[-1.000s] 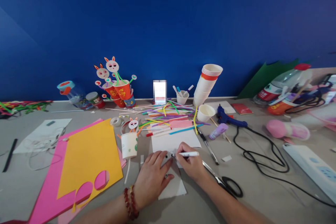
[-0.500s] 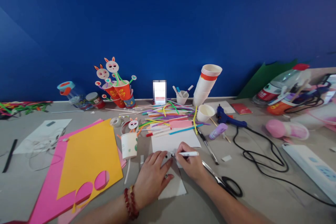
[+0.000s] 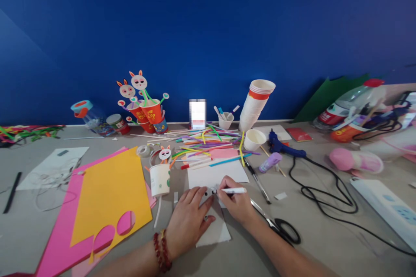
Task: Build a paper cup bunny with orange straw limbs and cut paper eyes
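My right hand (image 3: 239, 207) pinches a white marker (image 3: 238, 191) with a black tip. The tip meets a small white paper piece with black spots, partly covered by my fingers. My left hand (image 3: 188, 214) lies with fingers stretched over a white paper sheet (image 3: 218, 228), its fingertips beside the marker's tip. Another white sheet (image 3: 201, 177) spreads just beyond both hands. Left of my left hand stands a white paper cup (image 3: 160, 180) with a small rabbit face (image 3: 165, 153) above it. Black-handled scissors (image 3: 276, 225) lie partly under my right forearm.
Yellow paper (image 3: 110, 194) with round cutouts overlaps pink paper (image 3: 60, 229) at left. Colourful pipe cleaners (image 3: 208, 138) are heaped ahead. A blue glue gun (image 3: 286, 146) with a looping cord, stacked cups (image 3: 255, 104), and a power strip (image 3: 385, 207) occupy the right side.
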`<state>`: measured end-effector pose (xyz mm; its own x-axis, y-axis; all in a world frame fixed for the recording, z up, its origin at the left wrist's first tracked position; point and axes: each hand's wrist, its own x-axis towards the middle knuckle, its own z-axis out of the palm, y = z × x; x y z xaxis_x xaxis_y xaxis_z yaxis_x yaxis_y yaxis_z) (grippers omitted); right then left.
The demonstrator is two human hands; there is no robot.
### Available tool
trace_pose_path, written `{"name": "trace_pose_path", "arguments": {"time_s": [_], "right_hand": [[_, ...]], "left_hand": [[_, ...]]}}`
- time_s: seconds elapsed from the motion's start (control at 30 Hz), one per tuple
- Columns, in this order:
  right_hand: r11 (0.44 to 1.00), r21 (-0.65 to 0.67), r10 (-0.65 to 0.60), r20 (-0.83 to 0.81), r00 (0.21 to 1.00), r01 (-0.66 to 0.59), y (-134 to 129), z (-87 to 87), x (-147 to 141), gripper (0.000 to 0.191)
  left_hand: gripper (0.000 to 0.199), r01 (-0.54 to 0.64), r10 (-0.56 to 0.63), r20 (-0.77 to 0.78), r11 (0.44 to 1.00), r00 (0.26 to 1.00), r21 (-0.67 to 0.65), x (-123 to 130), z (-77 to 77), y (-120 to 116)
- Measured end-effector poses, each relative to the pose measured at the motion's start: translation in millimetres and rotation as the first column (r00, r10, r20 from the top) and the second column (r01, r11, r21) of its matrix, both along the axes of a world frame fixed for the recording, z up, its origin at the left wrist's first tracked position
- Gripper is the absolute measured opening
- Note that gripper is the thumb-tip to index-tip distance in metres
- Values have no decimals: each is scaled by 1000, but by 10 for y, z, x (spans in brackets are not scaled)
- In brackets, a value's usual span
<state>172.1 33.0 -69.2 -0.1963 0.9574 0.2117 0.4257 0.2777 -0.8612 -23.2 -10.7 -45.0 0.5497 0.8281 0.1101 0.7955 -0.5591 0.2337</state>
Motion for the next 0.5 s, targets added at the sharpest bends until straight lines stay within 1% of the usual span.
{"name": "trace_pose_path", "arguments": {"time_s": [0.5], "right_hand": [[1000, -6, -8, -3, 1000, 8, 0, -13, -3, 16]], "left_hand": [[43, 1, -1, -3, 1000, 1000, -16, 0, -7, -2]]}}
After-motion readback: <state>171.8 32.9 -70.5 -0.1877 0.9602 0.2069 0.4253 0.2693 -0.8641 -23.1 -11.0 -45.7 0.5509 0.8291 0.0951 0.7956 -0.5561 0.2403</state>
